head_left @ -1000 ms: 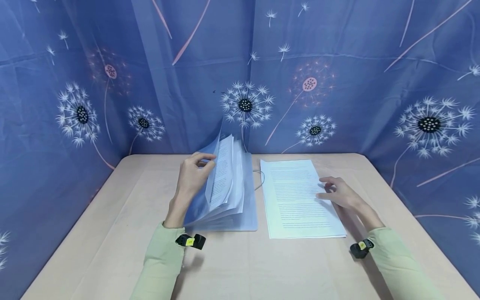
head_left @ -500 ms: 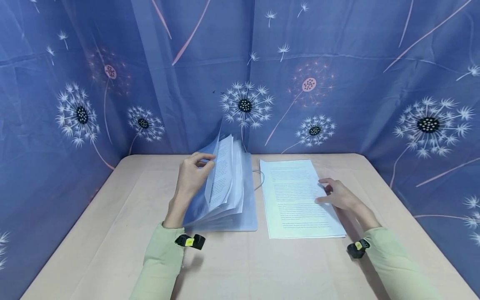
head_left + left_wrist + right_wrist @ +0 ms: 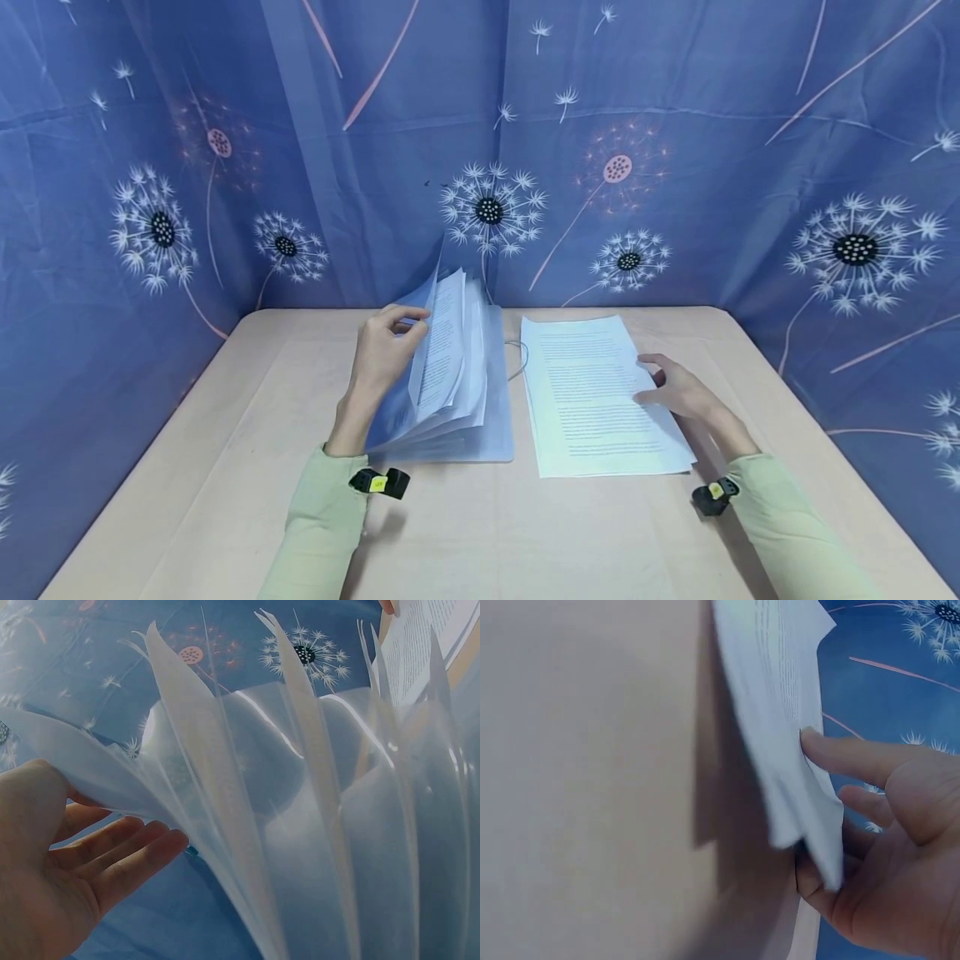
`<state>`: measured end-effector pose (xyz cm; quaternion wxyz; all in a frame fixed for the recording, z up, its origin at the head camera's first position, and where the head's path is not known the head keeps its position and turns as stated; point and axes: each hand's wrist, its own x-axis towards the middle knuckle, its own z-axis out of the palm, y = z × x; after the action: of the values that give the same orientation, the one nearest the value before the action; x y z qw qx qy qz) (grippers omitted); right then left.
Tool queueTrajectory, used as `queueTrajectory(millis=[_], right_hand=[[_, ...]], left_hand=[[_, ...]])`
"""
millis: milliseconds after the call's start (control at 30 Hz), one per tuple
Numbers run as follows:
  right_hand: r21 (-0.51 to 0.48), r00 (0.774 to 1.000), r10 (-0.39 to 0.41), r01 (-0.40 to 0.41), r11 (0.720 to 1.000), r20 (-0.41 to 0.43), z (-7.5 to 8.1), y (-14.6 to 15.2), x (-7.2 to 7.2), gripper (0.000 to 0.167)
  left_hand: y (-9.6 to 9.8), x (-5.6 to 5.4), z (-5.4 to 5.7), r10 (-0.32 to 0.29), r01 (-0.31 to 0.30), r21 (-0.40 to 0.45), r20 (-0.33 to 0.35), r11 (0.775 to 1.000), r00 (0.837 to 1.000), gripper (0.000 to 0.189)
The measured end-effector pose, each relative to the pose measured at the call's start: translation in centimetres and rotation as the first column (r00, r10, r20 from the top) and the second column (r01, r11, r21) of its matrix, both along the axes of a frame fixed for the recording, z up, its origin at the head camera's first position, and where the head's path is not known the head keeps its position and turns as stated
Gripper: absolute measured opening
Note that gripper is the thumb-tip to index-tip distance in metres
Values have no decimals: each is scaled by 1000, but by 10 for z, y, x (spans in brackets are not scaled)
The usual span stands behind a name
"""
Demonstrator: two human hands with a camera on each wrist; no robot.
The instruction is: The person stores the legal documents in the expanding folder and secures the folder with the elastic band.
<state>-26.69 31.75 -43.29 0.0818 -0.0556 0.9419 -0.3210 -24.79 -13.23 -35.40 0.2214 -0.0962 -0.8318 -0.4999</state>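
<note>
On the left half of the table a blue display book lies spread, its clear pockets fanned upright, some with printed sheets inside. My left hand pinches a translucent pocket page near its top edge, holding it up. To the right, a stack of printed paper lies beside the book. My right hand grips the stack's right edge, the thumb on top and the fingers underneath. In the right wrist view, lifted printed sheets bend away from the tabletop.
A thin cord loop sticks out from the book's right side toward the paper. Behind the beige table hangs a blue curtain with dandelion prints, which also rises along both sides.
The right edge and far corner of the top paper have lifted slightly and shifted in my right hand's grip. My left hand and the display book stay where they were.
</note>
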Motion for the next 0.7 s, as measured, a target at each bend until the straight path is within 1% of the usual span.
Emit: queueTrajectory(millis=[133, 267, 400, 600, 700], right_hand=[[-42, 999, 15, -17, 999, -30, 0, 1, 1, 71], [-74, 998, 12, -16, 997, -55, 0, 4, 2, 61], [-119, 999, 5, -10, 993, -43, 0, 8, 3, 53], [-135, 996, 2, -14, 991, -89, 1, 12, 4, 50], [-165, 996, -6, -10, 986, -92, 4, 12, 5, 51]], left_hand=[[0, 0, 0, -2, 2, -2, 0, 1000, 1000, 23], [0, 1, 1, 0, 0, -1, 9, 1000, 1000, 22], [0, 1, 1, 5, -5, -3, 17, 1000, 1000, 23], [0, 1, 1, 3, -3, -4, 17, 1000, 1000, 24], [0, 0, 0, 2, -2, -2, 10, 1000, 1000, 24]])
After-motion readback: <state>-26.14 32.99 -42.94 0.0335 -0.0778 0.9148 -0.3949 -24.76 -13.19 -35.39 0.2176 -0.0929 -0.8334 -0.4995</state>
